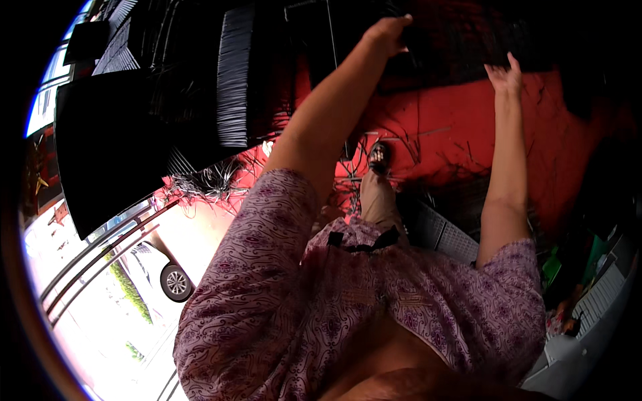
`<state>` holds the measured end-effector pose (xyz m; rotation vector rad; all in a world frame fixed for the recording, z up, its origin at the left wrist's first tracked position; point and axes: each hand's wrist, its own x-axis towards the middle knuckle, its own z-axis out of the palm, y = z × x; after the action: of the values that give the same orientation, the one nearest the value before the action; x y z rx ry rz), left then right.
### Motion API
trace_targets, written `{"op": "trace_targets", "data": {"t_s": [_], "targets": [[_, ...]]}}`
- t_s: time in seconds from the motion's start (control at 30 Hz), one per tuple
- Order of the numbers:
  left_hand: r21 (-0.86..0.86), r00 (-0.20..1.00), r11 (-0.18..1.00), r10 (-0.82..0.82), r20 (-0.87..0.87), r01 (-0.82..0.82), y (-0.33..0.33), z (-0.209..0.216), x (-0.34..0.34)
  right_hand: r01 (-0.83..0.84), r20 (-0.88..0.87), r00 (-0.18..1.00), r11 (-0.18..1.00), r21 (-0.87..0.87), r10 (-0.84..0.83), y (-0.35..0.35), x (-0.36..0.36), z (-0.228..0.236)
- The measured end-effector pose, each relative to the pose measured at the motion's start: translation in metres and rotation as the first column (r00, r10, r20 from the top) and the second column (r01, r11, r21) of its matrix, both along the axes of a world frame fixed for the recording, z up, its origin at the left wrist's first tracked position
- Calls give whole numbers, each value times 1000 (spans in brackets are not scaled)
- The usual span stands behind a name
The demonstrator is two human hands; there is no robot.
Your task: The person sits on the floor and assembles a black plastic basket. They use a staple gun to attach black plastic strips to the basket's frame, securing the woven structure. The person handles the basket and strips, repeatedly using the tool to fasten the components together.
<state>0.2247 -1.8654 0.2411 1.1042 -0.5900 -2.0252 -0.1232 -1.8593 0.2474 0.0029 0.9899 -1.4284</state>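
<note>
My left hand (390,35) reaches far forward to the edge of a large dark object, and most of its fingers are lost in the shadow there. Further right, my right hand (506,79) is raised with fingers apart and nothing visible in it. Just beyond it lies a dark, strip-covered panel (468,70) over the red floor. Whether the fingertips touch that panel is too dark to tell. Left of my left arm stands a black piece with a ribbed, woven-looking side (234,80).
Loose black strips (210,180) lie heaped and scattered over the red floor (428,120). A big black flat panel (110,134) stands at the left. Beyond metal rails (107,244), a white car (150,264) is outside. A grey perforated panel (445,234) is near my right arm.
</note>
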Motion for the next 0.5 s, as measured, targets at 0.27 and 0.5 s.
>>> {"op": "trace_targets", "data": {"t_s": [0.27,0.5], "targets": [[-26,907,978,202,369,-207,67,-49,171,-85,157,983,996,-40,90,-18,98,-138],[173,819,929,188,542,-328,312,-94,230,-180,170,969,984,-11,180,12,74,-127]]}}
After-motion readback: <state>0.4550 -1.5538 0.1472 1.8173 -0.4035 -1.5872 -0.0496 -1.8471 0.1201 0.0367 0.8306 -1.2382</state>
